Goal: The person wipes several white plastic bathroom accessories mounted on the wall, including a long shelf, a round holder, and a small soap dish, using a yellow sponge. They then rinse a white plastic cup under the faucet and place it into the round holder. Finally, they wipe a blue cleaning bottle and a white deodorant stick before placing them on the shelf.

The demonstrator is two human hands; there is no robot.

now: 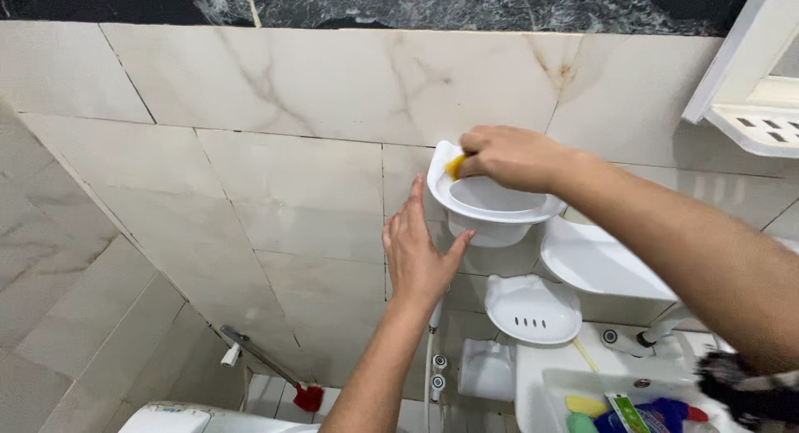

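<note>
Looking down along our arms, we see our right hand (508,156) resting on the rim of a white wall-mounted holder (491,206), its fingers curled shut around a small yellow sponge (454,166) pressed against the holder's upper left edge. Our left hand (419,250) is laid flat on the marble-look wall tiles (291,175) just beside the holder, fingers spread and gripping nothing, with the thumb touching the holder's underside. The holder is fixed to the wall at about the middle of the view, a rounded cup with a wide lip. Below it and slightly to the right hangs a white soap dish (533,308) with slots in its floor, and to the right of the holder sits a larger white shelf (593,262) partly hidden by our right forearm. At the lower right a white basin (583,387) holds yellow, green and blue cleaning things. A chrome hose fitting (434,350) runs down the wall beneath our left wrist, and a metal handle with a red tip (270,366) leans lower left, above a white toilet tank (179,418).
</note>
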